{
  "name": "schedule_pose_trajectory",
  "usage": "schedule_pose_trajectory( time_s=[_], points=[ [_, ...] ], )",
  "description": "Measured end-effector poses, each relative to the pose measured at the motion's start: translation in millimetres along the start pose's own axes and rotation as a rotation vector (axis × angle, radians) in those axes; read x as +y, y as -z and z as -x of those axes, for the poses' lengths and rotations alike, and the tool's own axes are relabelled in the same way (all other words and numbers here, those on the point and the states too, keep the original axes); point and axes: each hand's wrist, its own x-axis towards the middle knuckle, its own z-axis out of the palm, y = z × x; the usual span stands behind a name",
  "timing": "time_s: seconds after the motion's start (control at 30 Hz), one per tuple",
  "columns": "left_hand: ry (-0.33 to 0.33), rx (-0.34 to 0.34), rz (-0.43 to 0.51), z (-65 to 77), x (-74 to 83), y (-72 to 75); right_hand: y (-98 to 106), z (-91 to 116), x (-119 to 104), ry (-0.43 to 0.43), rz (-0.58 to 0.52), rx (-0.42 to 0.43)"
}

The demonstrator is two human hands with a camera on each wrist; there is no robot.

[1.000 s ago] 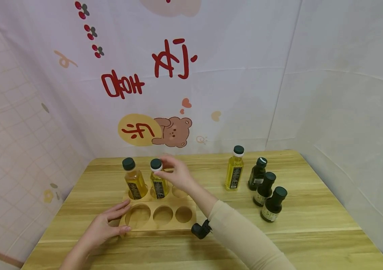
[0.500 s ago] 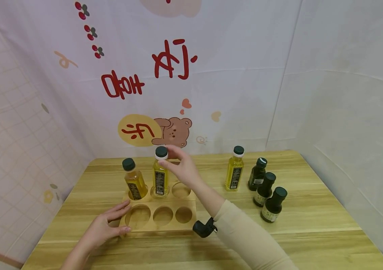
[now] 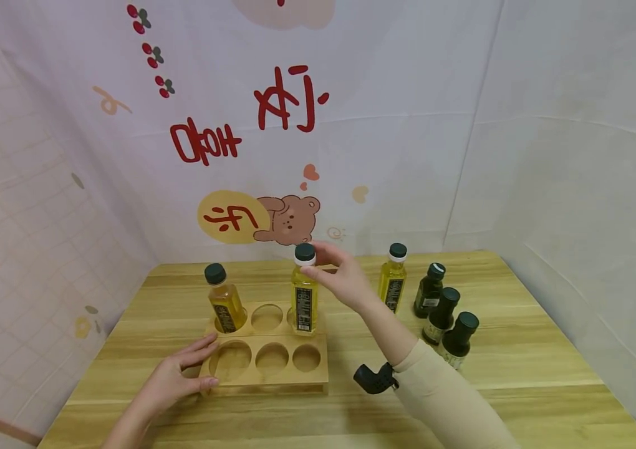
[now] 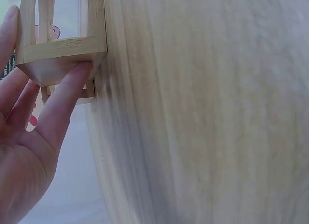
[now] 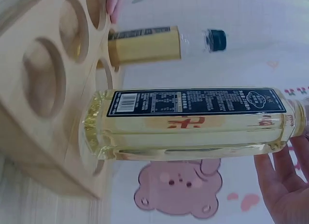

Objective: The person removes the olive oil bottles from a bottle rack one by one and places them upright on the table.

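Note:
My right hand [image 3: 346, 280] holds a clear bottle of yellow oil [image 3: 304, 299] by its neck, under the dark green cap. The bottle stands upright over the back right hole of a two-tier wooden rack [image 3: 316, 372]. In the right wrist view, the base of this oil bottle [image 5: 193, 122] is close above the hole; I cannot tell if it touches. My left hand [image 3: 174, 374] grips the rack's left end, thumb at the front corner. The left wrist view shows the thumb pressed on the wooden rack [image 4: 63, 50]. An amber oil bottle [image 3: 226, 308] sits in the back left hole.
Another yellow oil bottle [image 3: 393, 280] stands on the wooden table [image 3: 520, 386] to the right, partly behind my right arm. Beside it are small dark bottles [image 3: 429, 290] with green caps. A white printed cloth [image 3: 385, 125] hangs behind the table.
My right hand has lifted the yellow oil bottle out of the back middle hole and carried it right, over the back right hole. The left hand has stayed on the rack.

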Motion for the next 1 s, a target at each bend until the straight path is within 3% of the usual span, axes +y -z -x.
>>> schedule_pose_trajectory(
  time_s=[0.53,0.83,1.0],
  points=[
    [0.007,0.003,-0.036,-0.9,-0.3,-0.4,68.2,41.7,17.9,-0.073,0.128,0.052],
    [0.022,-0.012,-0.004,-1.3,0.5,-0.6,100.5,70.1,25.8,-0.172,0.233,0.092],
    [0.027,-0.008,-0.01,-0.6,-0.1,-0.3,112.1,83.5,33.6,-0.15,0.239,0.09]
  ],
)
